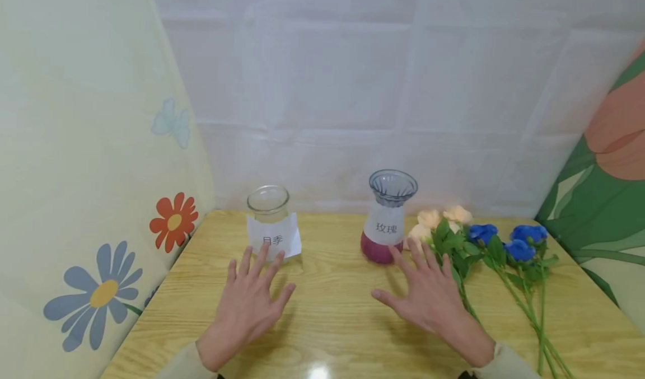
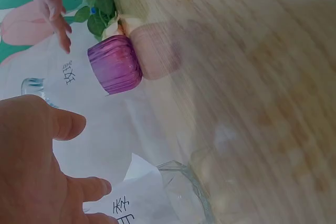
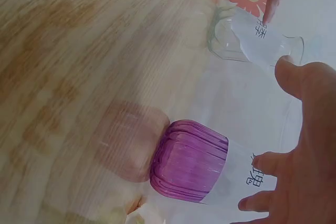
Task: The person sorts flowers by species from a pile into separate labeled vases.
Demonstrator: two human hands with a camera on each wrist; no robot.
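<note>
My left hand is held above the table with fingers spread and nothing in it. Beyond its fingertips stands a clear glass vase with a white paper label bearing Chinese writing. My right hand, also spread and holding nothing, overlaps the lower edge of a second vase in the head view. That vase has a purple base, a bluish fluted rim and a white label. Both vases are upright and hold no flowers. Right of the purple vase lie peach flowers and blue flowers on green stems.
The wooden table runs back to a white cloth backdrop. A flower-printed panel borders the left side, and another printed panel the right. Long stems reach toward the table's front right.
</note>
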